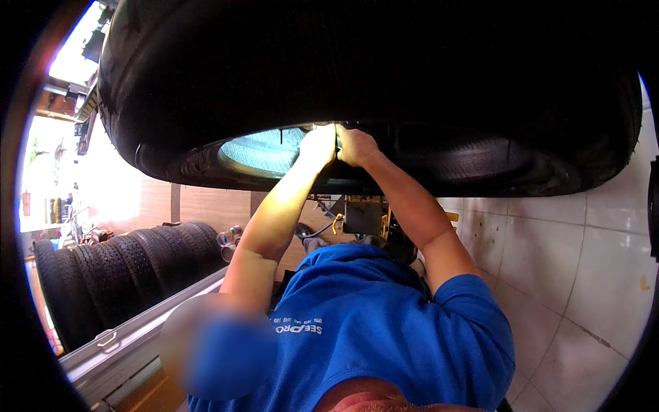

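A large black tyre (158, 154) fills the upper part of the view, its opening facing me. Both my arms reach up into that opening. My left hand (318, 143), brightly lit, is closed beside the pale, shining inner surface (257, 152) of the tyre. Right against it, my right hand (357, 146) is curled into a fist. A small dark thing shows between the two hands, mostly covered by the fingers, so I cannot make out its kind. Deep shadow hides much of the tyre's interior.
Several used tyres (130, 264) stand in a row at the lower left, behind a pale metal rail (113, 350). Below the big tyre is a dark stand or machine (364, 216) with yellow parts. White tiles (542, 254) cover the right side.
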A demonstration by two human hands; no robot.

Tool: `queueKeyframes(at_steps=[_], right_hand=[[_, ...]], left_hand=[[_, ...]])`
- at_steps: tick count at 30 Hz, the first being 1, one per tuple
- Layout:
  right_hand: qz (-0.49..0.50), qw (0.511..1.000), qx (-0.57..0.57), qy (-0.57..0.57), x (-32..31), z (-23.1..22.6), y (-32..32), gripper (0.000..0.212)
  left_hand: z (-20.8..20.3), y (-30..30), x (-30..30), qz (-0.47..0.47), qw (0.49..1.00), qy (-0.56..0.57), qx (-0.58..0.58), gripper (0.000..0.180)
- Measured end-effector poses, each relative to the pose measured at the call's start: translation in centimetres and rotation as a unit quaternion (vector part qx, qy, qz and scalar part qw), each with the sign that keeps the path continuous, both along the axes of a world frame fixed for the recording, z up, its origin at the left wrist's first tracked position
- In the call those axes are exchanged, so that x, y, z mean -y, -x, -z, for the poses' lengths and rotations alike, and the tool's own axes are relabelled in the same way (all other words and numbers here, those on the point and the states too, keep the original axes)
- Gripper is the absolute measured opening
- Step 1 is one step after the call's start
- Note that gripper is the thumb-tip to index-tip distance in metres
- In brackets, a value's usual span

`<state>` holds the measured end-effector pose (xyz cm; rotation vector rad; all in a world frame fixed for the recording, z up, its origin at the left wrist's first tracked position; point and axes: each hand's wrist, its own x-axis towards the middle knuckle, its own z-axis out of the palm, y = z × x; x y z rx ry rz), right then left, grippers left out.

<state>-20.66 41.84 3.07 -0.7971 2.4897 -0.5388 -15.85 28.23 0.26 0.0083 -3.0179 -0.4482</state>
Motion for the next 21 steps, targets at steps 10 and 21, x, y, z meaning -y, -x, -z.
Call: queueKeyframes(at_steps=[10,21], right_hand=[[-0.027,0.998,-0.057,-0.018,0.1,-0.9,-0.1,0.072],[-0.060,0.997,-0.019,-0.044,-0.5,1.1,0.4,0.070]], left_hand=[[-0.3,0.0,0.2,0.013,0.998,0.056,0.002,0.019],[-1.2,-0.6,-0.5,0.017,0.993,0.117,0.022,0.037]])
